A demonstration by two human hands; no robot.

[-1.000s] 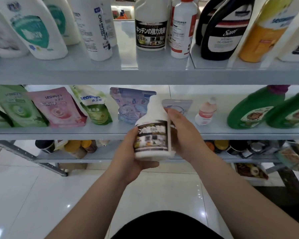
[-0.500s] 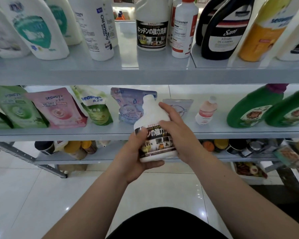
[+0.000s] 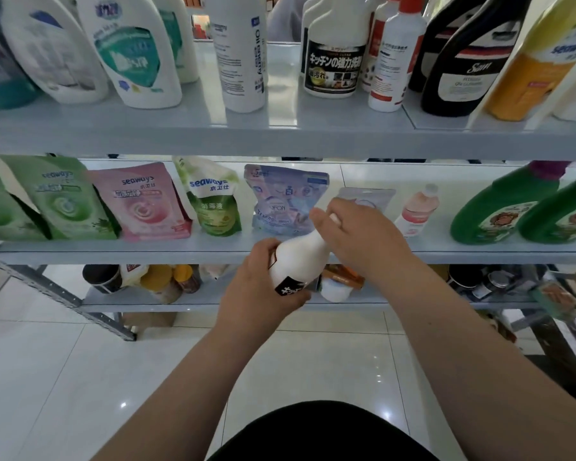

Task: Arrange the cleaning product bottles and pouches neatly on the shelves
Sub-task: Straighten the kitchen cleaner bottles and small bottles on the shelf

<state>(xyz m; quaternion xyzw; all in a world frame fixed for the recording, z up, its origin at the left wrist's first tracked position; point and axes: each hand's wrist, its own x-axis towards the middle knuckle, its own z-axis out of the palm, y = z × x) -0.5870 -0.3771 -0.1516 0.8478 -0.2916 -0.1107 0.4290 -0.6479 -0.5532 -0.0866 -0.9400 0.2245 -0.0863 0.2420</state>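
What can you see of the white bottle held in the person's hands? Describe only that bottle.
The white bottle looks like smooth opaque plastic: a wide body tapering to a narrow neck, with a black label bearing white characters, mostly hidden. It tilts, neck up and rightward, in the air before the middle shelf. The left hand grips its body; the right hand grips its neck, hiding the top.

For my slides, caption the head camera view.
Left hand and right hand hold a tilted white bottle before the stocked middle shelf.
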